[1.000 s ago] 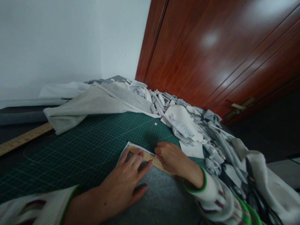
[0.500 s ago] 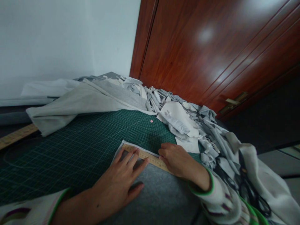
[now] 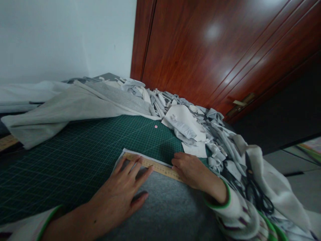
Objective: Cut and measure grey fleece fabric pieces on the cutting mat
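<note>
A wooden ruler (image 3: 162, 168) lies along the far edge of a grey piece of fabric (image 3: 170, 201), with a strip of pale fabric edge showing beyond it. My left hand (image 3: 120, 187) presses flat on the ruler's left part, fingers spread and thumb resting on the fabric. At the ruler's right part, my right hand (image 3: 189, 170) is closed, its fingertips at the ruler's far edge. Whatever those fingers pinch is hidden. Under the fabric is a green gridded cutting mat (image 3: 87, 147).
A small pink disc (image 3: 155, 126) lies on the mat. Large pale fabric (image 3: 75, 107) is draped at the back left. Fabric scraps (image 3: 185, 124) heap along the far and right side, where black-handled scissors (image 3: 258, 194) lie. Beyond stands a wooden door (image 3: 190, 50).
My right hand has slid a little to the right along the ruler. My left hand keeps its place on it. The whole view has shifted slightly.
</note>
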Available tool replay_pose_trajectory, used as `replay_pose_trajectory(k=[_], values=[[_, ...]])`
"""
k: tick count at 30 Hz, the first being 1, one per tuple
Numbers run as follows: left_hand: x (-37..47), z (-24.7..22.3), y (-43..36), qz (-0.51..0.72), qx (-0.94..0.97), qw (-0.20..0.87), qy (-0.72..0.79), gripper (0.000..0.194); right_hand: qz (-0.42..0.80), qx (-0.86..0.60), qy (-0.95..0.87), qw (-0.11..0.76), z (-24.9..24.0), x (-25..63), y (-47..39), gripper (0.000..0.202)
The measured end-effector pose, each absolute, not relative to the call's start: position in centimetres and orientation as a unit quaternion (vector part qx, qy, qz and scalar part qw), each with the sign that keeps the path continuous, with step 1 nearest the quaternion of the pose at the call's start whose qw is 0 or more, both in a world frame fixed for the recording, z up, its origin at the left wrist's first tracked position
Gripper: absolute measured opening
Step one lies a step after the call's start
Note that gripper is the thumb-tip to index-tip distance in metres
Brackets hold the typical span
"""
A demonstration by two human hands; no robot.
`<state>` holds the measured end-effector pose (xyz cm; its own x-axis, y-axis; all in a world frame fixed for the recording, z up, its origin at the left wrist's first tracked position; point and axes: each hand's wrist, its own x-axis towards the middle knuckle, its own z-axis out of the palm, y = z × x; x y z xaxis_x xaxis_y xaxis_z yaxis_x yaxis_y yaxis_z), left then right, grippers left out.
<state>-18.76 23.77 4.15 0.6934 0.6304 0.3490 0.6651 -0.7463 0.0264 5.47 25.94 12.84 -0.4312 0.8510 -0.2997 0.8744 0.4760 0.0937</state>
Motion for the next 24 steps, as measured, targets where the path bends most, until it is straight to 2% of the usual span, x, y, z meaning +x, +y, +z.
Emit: replay_pose_trajectory(k=[6, 24], values=[[-18.7, 4.2, 23.7, -0.205, -0.908, 0.070, -0.358, 0.049, -0.044, 0.518, 0.836, 0.175, 13.3, 5.7, 25.8, 0.023], [-18.8, 4.3, 24.3, -0.206, -0.916, 0.123, -0.321, 0.056, 0.019, 0.541, 0.824, 0.167, 11.9, 9.1, 23.9, 0.022]])
